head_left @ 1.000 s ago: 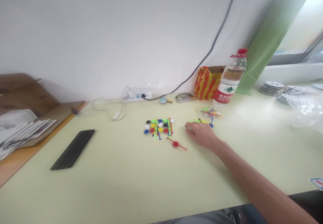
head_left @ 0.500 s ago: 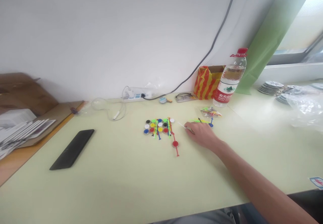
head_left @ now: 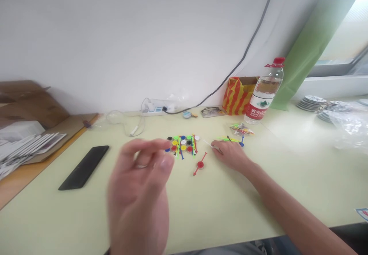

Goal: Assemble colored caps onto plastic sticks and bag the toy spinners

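My left hand is raised close to the camera, palm side showing, slightly blurred. Its fingers are bent, and a gap shows between thumb and forefinger with nothing in it. On the table, my right hand has its fingers closed around a thin white arrow, whose end sticks out to the left; the rest is hidden. Between the hands lies a red arrow spinner with a round hub, slanting. Behind my left fingers, colored round discs sit in rows, with thin arrows laid across them.
Beyond my right hand are loose arrows and a plastic bag of colored parts. A water bottle, a striped bag and a power strip stand near the wall. A black flat case lies left; stacked discs are right.
My left hand has come into view from below. The red arrow has turned on its hub, from near upright to slanting up right. My right hand stays in place.
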`<state>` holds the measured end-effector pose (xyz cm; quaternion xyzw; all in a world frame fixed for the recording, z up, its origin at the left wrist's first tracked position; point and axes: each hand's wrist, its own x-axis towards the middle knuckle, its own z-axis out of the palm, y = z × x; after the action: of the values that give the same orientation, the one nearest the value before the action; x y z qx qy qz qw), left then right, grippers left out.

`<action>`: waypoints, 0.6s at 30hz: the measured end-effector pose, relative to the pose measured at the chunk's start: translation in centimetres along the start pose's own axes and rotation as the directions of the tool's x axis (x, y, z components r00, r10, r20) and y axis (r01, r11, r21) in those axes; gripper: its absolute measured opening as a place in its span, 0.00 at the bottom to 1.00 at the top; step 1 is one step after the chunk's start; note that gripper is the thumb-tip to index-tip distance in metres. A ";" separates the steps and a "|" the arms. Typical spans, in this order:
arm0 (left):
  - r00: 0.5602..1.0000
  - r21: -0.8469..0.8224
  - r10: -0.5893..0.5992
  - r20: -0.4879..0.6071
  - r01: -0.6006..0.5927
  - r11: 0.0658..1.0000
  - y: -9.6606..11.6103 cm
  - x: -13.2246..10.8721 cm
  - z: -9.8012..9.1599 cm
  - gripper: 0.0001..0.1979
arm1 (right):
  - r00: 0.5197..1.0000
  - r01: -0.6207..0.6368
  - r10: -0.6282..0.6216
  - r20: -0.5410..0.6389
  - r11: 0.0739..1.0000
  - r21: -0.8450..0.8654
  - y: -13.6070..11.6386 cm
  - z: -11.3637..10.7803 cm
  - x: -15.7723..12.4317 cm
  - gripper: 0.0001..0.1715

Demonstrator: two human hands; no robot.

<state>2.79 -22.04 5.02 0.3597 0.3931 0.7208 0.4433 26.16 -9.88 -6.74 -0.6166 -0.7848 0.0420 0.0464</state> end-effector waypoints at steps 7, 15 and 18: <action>0.934 -0.058 -0.349 0.074 0.353 0.934 -1.6 2.8 1.4 0.19 | 1.000 0.010 -0.010 0.007 1.000 0.005 0.3 0.3 0.0 0.17; 0.939 0.081 -0.268 0.214 0.256 0.963 -4.1 5.1 0.4 0.20 | 1.000 0.023 -0.023 -0.020 1.000 0.001 0.5 0.3 -0.1 0.16; 0.960 0.288 -0.081 0.269 0.000 0.958 -6.8 8.0 -1.7 0.20 | 0.999 0.020 -0.019 -0.046 1.000 0.018 0.6 0.4 -0.1 0.16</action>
<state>0.92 -13.10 -0.38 0.5090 0.4342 0.5897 0.4523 26.70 -9.80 -7.24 -0.6093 -0.7890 0.0345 0.0706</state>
